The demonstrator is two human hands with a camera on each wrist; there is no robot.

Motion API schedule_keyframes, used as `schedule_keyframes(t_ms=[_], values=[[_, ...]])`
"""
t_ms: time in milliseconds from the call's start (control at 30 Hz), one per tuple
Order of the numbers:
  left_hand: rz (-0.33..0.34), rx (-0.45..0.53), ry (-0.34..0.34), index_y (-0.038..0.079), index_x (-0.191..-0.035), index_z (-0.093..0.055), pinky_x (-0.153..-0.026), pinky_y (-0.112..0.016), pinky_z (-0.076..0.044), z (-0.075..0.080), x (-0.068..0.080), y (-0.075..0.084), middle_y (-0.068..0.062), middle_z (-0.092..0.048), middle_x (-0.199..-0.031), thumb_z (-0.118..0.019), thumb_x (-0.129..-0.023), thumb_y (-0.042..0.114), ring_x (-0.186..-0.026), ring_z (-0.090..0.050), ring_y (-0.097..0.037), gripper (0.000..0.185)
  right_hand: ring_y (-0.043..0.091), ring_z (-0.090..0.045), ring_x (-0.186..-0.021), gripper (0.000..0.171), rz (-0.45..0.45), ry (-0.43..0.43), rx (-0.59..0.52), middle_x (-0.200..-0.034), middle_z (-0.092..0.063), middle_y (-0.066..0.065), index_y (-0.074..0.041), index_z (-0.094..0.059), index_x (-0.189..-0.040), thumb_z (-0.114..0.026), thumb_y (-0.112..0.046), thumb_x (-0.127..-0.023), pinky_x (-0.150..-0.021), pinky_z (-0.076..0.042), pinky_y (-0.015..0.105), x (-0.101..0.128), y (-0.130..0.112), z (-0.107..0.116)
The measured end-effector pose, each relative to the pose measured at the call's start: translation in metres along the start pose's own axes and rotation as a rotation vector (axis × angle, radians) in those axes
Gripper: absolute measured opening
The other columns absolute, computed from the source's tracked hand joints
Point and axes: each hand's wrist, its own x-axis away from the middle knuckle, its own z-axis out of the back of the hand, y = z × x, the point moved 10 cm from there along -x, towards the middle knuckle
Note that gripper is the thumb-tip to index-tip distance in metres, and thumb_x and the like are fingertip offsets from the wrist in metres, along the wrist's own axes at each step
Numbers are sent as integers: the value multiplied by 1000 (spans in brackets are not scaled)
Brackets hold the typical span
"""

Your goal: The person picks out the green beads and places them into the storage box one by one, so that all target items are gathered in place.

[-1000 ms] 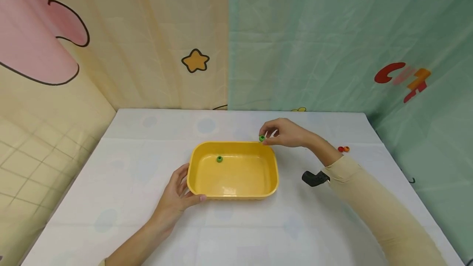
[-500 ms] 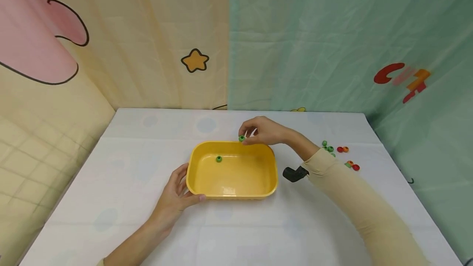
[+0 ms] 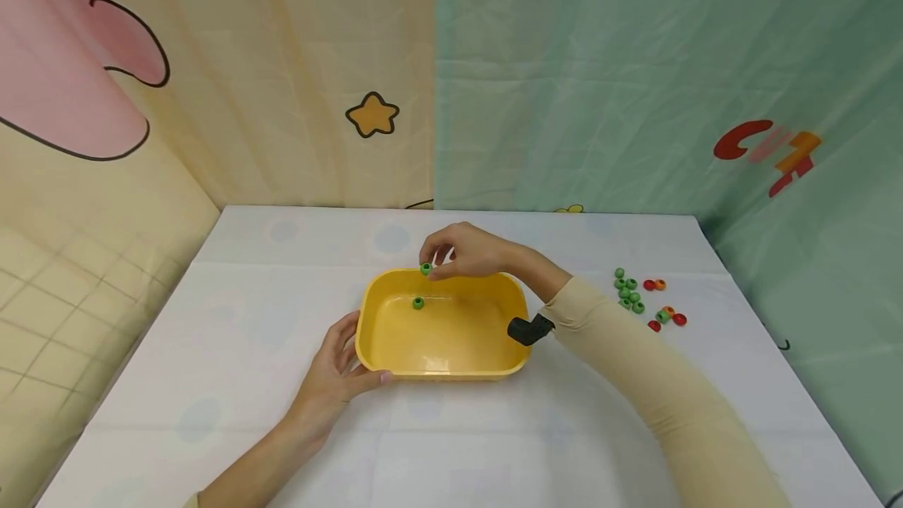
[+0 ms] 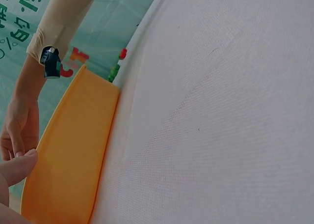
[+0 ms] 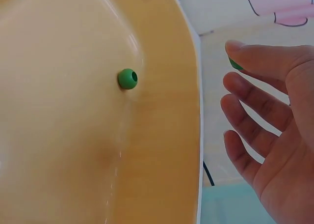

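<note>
A yellow plastic tub (image 3: pixel 444 355) stands on the table, and my left hand (image 3: pixel 337 371) grips its near left corner, the thumb along the front rim. My right hand (image 3: pixel 469 249) is over the tub's far rim, pinching a green bead (image 3: pixel 426 268) between thumb and fingertips. In the right wrist view only a sliver of that bead (image 5: pixel 236 64) shows behind the thumb. Another green bead (image 5: pixel 128 79) with a hole lies on the tub floor, near the far wall. The left wrist view shows my left thumb (image 4: pixel 22 167) against the tub's outer wall (image 4: pixel 73 145).
Right of the tub, several loose green beads (image 3: pixel 625 293) lie in a cluster on the white-covered table (image 3: pixel 212 320). Red beads (image 3: pixel 679 320) and orange beads (image 3: pixel 660 284) sit beside them. A black wrist camera (image 3: pixel 529 330) on my right arm overhangs the tub's right edge. Curtains stand behind the table.
My right hand has moved left along the tub's far rim, carrying the green bead. The bead cluster at right has come out from behind the arm. My left hand stays on the tub.
</note>
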Motion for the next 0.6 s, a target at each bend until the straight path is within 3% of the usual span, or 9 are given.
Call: schedule_keyframes(t_ms=[333, 600], values=[[-3, 1, -1, 18, -161, -21, -114, -30, -40, 1, -1, 0, -1, -25, -165, -84, -84, -3, -149, -32, -26, 101, 17, -67, -98, 14, 51, -9, 18, -104, -71, -5, -10, -74, -109, -76, -14, -96, -86, -56, 27, -22, -12, -15], [-10, -2, -5, 15, -161, -21, -116, -34, -38, 0, -1, 2, -5, -23, -166, -84, -83, -1, -150, -30, -28, 101, 13, -66, -99, 24, 28, 2, 11, -113, -71, 6, -5, -73, -118, -76, -14, -96, -87, -56, 26, -24, -6, -17]])
